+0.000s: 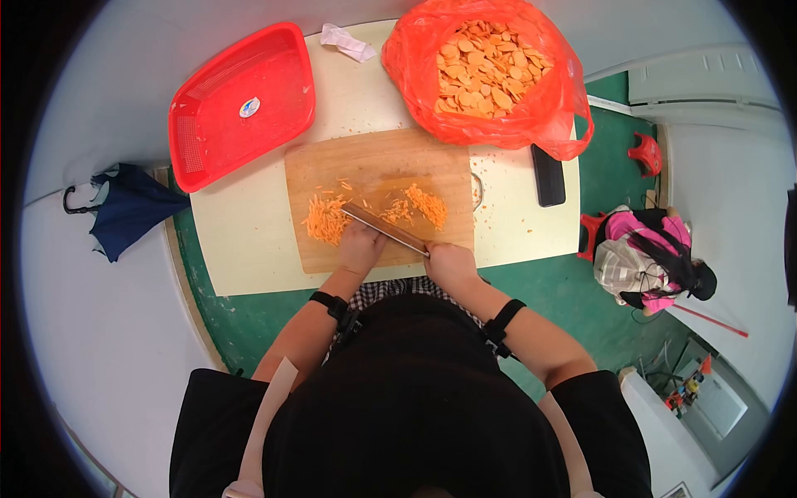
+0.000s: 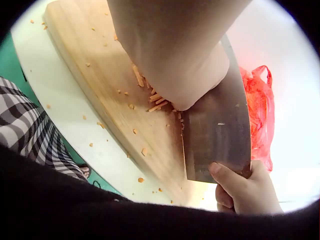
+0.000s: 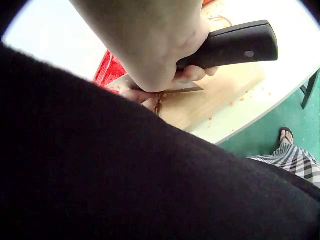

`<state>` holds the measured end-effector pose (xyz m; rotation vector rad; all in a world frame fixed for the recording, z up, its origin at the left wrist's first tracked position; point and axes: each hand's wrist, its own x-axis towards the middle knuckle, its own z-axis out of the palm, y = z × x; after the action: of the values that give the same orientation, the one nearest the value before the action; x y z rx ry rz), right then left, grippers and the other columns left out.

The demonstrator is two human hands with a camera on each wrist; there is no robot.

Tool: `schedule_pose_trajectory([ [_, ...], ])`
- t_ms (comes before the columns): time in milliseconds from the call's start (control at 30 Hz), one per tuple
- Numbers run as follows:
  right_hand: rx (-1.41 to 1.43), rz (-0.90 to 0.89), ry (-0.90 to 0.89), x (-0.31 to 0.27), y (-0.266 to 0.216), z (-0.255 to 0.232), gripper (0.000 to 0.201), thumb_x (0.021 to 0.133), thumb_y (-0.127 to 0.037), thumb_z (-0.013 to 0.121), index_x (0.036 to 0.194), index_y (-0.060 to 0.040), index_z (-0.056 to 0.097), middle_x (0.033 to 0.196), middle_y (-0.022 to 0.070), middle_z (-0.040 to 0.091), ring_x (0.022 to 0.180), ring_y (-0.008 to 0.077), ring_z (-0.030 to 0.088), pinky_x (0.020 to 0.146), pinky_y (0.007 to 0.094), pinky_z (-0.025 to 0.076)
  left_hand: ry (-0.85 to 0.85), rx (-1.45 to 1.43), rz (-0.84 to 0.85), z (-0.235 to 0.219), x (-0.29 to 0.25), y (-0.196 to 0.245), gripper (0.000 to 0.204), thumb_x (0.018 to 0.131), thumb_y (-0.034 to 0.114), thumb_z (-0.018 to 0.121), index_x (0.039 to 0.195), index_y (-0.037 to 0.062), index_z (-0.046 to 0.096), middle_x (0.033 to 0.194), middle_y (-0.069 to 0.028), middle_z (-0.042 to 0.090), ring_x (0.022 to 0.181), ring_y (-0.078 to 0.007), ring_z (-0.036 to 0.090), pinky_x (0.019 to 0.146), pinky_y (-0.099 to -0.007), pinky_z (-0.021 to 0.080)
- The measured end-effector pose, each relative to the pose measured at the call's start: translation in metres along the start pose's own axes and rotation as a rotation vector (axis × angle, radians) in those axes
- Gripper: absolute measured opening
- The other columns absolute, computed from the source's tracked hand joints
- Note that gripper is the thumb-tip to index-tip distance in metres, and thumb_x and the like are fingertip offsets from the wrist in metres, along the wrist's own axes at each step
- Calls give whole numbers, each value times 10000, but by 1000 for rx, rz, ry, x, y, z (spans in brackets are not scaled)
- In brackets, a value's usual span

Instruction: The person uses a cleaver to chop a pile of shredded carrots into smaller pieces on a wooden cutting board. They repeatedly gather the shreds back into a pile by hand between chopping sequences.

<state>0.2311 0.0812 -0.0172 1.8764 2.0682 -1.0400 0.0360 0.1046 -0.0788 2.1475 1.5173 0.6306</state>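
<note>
My right hand [image 1: 451, 267] grips the black handle of a cleaver [image 2: 215, 135], with the thumb against the blade near the handle. The blade [image 1: 386, 228] slants across the wooden cutting board [image 1: 374, 158], its edge low over the wood. On the board's near part, my left hand [image 1: 362, 249] sits right beside the blade, over some carrot strips [image 2: 156, 102]. Its fingertips [image 3: 148, 103] show near the blade in the right wrist view; I cannot tell how they hold what lies under them. One pile of carrot shreds [image 1: 324, 221] lies left of the blade, another pile [image 1: 427, 206] beyond it.
A red plastic basket [image 1: 274, 124] stands at back left. At back right, a red plastic bag [image 1: 407, 50] holds many carrot slices [image 1: 490, 70]. A black phone [image 1: 549, 176] and crumpled paper [image 1: 347, 41] lie on the table [image 1: 515, 224]. Someone in pink [image 1: 643, 257] is off right.
</note>
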Motion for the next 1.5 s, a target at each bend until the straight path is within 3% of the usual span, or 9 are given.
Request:
schedule_pose_trajectory([
  [167,5,-31,4,-9,7,-17,158,795,-209,528,770,-71,602,693,129,633,648,305,627,588,416,504,-16,25,-25,-4,3,3,156,684,151,687,772,24,663,794,-111,611,751,-282,587,664,-370,484],
  [233,-17,36,-12,-16,16,-21,170,812,-231,518,821,-97,623,669,134,621,635,312,618,585,417,501,-1,-4,-14,-4,3,3,143,692,143,683,776,30,658,788,-101,615,740,-276,587,666,-364,484],
  [533,55,93,5,-32,26,-24,170,808,-219,512,770,-77,599,680,142,623,644,314,619,593,418,502,91,-69,18,-13,2,3,161,674,95,679,828,56,648,800,-72,604,774,-261,575,681,-358,471],
  [933,56,74,-27,-34,20,-20,172,810,-215,507,776,-72,596,691,145,626,654,320,620,599,427,502,-13,-72,-86,-13,6,7,125,697,121,679,769,23,651,828,-85,589,802,-281,550,706,-369,458],
  [1233,40,51,-20,-13,7,-4,172,813,-206,502,788,-72,606,700,147,631,667,315,627,617,421,507,3,-64,-63,-5,2,2,109,687,85,655,781,31,659,836,-104,606,791,-289,566,693,-369,481],
  [1500,13,7,-60,-22,7,-23,178,822,-214,498,806,-69,601,668,143,619,644,305,620,591,420,499,-42,-18,-127,0,-5,-2,159,669,98,666,813,31,668,876,-121,607,848,-296,572,727,-375,487],
])
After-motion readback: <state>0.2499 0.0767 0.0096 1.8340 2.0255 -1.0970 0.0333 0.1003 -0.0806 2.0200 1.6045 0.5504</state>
